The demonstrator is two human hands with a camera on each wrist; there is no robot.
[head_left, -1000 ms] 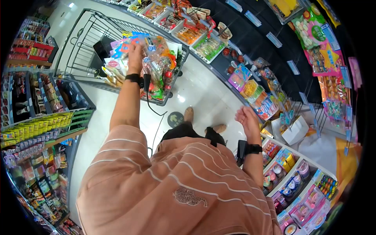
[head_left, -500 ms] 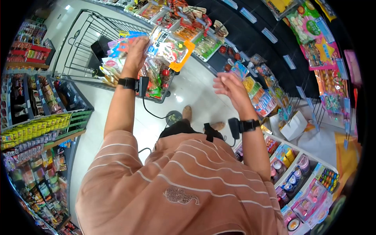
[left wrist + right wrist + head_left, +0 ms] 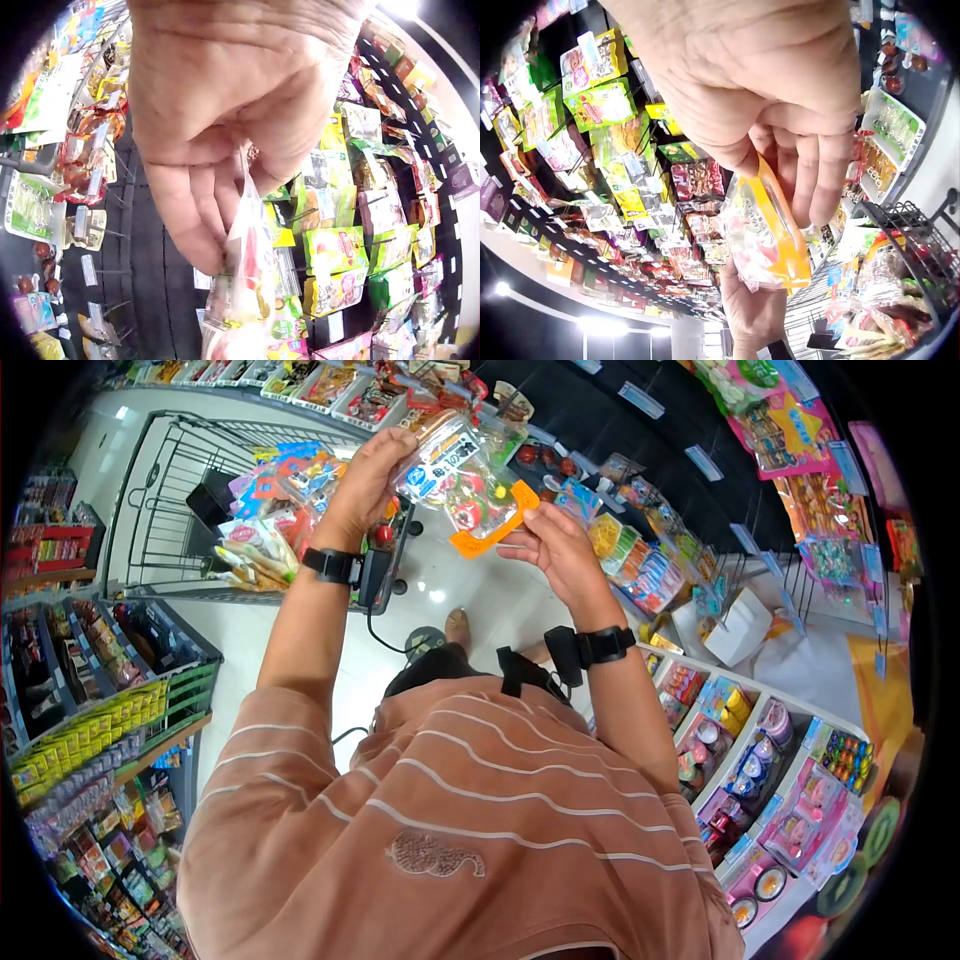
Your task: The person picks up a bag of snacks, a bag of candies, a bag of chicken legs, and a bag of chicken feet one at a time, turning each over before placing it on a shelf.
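A clear candy bag (image 3: 460, 478) with an orange edge is held up between both hands in the head view. My left hand (image 3: 372, 482) pinches its upper left corner. The thumb and fingers of my right hand (image 3: 560, 550) pinch the orange edge. In the left wrist view the left hand (image 3: 232, 112) grips the bag (image 3: 244, 289), seen nearly edge-on. In the right wrist view the right hand (image 3: 769, 97) holds the orange strip of the bag (image 3: 769, 232), with the left hand (image 3: 751, 311) beyond it.
A wire shopping cart (image 3: 150, 510) filled with packaged snacks (image 3: 265, 535) stands at the upper left. Shelf trays (image 3: 370, 405) run along the top. Racks of packets (image 3: 90, 730) stand at the left, and a white shelf unit (image 3: 735, 770) of small goods is at the lower right.
My left hand has lifted the candy bag out from the cart and moved it right. My right hand has come up from the right side and taken hold of the orange edge.
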